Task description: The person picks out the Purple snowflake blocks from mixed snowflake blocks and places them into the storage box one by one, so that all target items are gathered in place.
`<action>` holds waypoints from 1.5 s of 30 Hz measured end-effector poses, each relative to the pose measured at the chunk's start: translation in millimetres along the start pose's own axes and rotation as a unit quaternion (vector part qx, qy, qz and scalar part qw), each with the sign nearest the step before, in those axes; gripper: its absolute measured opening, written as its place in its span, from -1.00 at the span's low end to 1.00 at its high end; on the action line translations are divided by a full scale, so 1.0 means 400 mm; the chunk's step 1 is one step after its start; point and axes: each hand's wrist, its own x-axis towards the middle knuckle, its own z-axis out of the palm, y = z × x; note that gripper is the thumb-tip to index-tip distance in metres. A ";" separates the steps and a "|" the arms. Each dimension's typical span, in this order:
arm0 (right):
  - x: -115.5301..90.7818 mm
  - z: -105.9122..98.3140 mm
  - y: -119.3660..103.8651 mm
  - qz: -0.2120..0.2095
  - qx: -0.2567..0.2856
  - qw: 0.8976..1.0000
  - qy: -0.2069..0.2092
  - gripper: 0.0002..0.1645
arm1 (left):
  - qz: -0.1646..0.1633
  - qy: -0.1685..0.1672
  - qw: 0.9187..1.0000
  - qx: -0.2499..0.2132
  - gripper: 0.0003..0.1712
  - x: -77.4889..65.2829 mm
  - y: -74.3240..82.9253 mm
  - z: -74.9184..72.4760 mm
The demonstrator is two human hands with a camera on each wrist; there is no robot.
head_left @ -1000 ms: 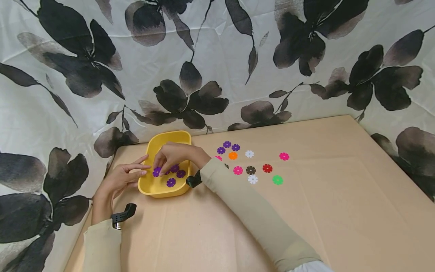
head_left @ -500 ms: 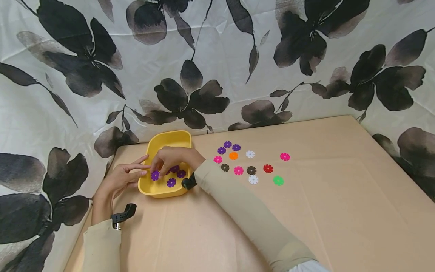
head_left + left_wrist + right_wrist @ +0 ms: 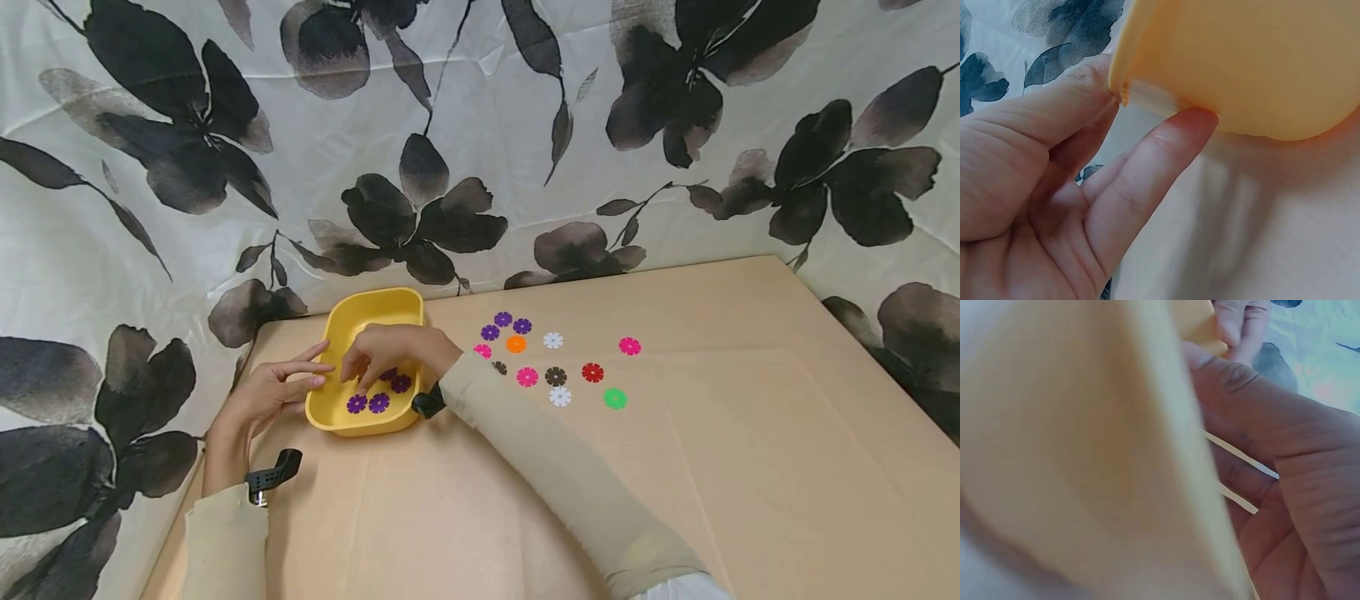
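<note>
A yellow tray (image 3: 362, 310) with a raised rim stands at the table's back left, several purple flower-shaped discs (image 3: 378, 403) on its floor. My left hand (image 3: 262, 398) holds the tray's left edge; in the left wrist view its digits meet the rim and outer wall. Inside the tray, my right hand (image 3: 384, 350) reaches down with bent fingers, thumb and forefinger apart. Its fingertips are just above a purple disc at the front left, and I see nothing held between them. In the right wrist view the blurred tray wall (image 3: 1072, 437) hides much of that hand.
To the tray's right lie loose flower discs: purple (image 3: 503, 319), orange (image 3: 516, 343), white (image 3: 552, 340), pink (image 3: 630, 346), dark brown (image 3: 555, 377), red (image 3: 592, 372) and green (image 3: 615, 398). A floral cloth (image 3: 525, 192) hangs along the table's back edge.
One purple disc in the tray has shifted toward the front, beside another purple disc. My right hand has moved slightly right and its fingertips have come off that disc. The left hand stays put.
</note>
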 end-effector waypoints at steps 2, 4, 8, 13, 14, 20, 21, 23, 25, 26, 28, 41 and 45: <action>-0.025 -0.011 0.003 0.002 -0.019 1.000 0.005 -0.53 | -0.002 0.001 1.000 0.004 -0.43 0.001 0.000 0.002; -0.055 -0.024 0.007 0.004 -0.032 0.999 0.012 -0.53 | -0.006 0.002 1.000 0.001 -0.44 0.001 0.000 0.005; -0.124 -0.047 0.024 -0.016 -0.035 0.999 0.037 -0.53 | -0.012 0.005 1.000 -0.003 -0.45 -0.001 -0.001 0.012; -0.245 -0.071 0.056 -0.029 -0.037 0.994 0.098 -0.53 | -0.013 0.005 1.000 -0.002 -0.46 -0.004 0.000 0.019; -0.272 -0.076 0.065 -0.028 -0.039 0.993 0.111 -0.54 | -0.012 0.005 1.000 -0.001 -0.46 -0.004 0.001 0.019; -0.422 -0.097 0.127 -0.008 -0.055 0.983 0.175 -0.57 | -0.001 0.005 1.000 -0.001 -0.45 -0.003 0.006 0.013; -0.443 -0.098 0.140 -0.004 -0.060 0.981 0.182 -0.57 | -0.001 0.006 1.000 0.001 -0.45 -0.004 0.006 0.011; -0.479 -0.099 0.165 0.005 -0.072 0.978 0.194 -0.60 | 0.000 0.005 1.000 0.006 -0.44 -0.005 0.007 0.007; -0.509 -0.097 0.190 0.015 -0.067 0.977 0.203 -0.60 | -0.001 0.007 1.000 0.011 -0.44 -0.007 0.009 0.004; -0.521 -0.095 0.201 0.022 -0.063 0.976 0.205 -0.61 | -0.004 0.008 1.000 0.014 -0.44 -0.007 0.011 0.003; -0.540 -0.090 0.223 0.034 -0.050 0.975 0.212 -0.63 | -0.007 0.006 1.000 0.014 -0.43 -0.008 0.012 0.000; -0.582 -0.053 0.340 0.130 -0.007 0.970 0.207 -0.58 | -0.015 0.007 1.000 0.003 -0.43 -0.001 0.007 0.002; -0.580 -0.047 0.362 0.135 0.002 0.969 0.205 -0.51 | -0.011 0.003 1.000 0.004 -0.43 -0.002 0.009 -0.001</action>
